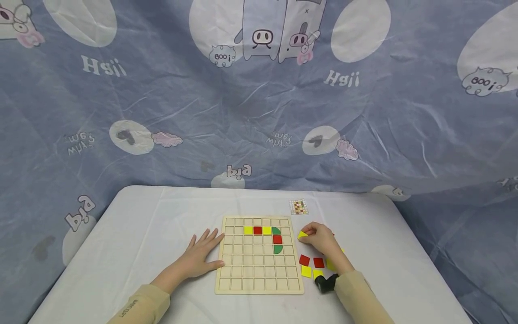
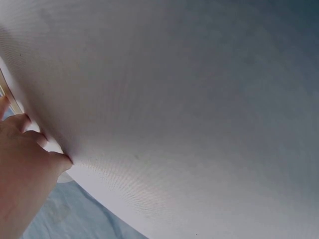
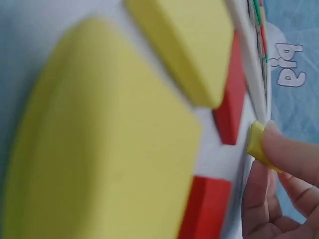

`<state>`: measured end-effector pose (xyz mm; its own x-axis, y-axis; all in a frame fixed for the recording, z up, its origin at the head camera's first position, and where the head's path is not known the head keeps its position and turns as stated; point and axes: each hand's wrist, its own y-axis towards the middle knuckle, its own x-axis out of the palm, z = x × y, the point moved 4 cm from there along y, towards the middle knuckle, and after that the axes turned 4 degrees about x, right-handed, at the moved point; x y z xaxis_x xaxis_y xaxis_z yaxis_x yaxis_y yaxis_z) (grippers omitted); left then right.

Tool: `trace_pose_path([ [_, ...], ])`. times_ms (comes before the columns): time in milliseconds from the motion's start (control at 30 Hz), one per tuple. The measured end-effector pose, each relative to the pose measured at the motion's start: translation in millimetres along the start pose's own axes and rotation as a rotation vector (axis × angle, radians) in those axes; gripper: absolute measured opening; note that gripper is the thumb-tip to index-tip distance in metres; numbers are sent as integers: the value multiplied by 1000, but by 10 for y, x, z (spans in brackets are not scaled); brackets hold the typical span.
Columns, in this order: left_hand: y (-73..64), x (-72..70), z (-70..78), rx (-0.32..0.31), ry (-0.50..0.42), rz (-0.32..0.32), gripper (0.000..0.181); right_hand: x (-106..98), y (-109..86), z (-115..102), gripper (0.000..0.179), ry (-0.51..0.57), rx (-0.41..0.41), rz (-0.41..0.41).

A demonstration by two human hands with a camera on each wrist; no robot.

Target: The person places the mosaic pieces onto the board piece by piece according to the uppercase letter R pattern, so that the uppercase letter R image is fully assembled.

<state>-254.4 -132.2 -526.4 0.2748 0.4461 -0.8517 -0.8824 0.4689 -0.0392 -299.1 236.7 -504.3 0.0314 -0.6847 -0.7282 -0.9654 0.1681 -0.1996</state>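
My right hand (image 1: pixel 321 238) pinches a yellow square tile (image 1: pixel 302 235) between thumb and fingers, just right of the wooden grid board (image 1: pixel 259 290). In the right wrist view the same yellow tile (image 3: pixel 256 142) shows at the fingertips. Spread on the table, my left hand (image 1: pixel 198 258) has its fingertips and thumb at the board's left edge. On the board, a row of yellow, red and yellow squares ends in a green quarter-round piece (image 1: pixel 276 230). Below that come a red square (image 1: pixel 277 239) and another green quarter-round piece (image 1: pixel 278 249).
Loose red tiles (image 1: pixel 304 260) and yellow tiles (image 1: pixel 306 272) lie right of the board, some hidden under the right forearm. A black object (image 1: pixel 325 284) is by the right wrist. Behind the board lies a small pattern card (image 1: pixel 298 207). A printed cloth (image 1: pixel 259 112) hangs behind the table.
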Motion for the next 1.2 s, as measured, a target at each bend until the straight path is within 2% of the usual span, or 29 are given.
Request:
trace_pose_path([
  [200,7,12,-10,6,-3,11,83,41,-74,-129,19,113,-59,-15],
  [433,4,10,-2,5,-1,5,83,235,-271,-441,16,205,-141,-113],
  [767,-5,2,5,10,-9,12,83,514,-398,-600,9,130,-276,-195],
  [1200,-20,-19,32,14,-2,17,82,558,-467,-677,6,4,-315,-167],
])
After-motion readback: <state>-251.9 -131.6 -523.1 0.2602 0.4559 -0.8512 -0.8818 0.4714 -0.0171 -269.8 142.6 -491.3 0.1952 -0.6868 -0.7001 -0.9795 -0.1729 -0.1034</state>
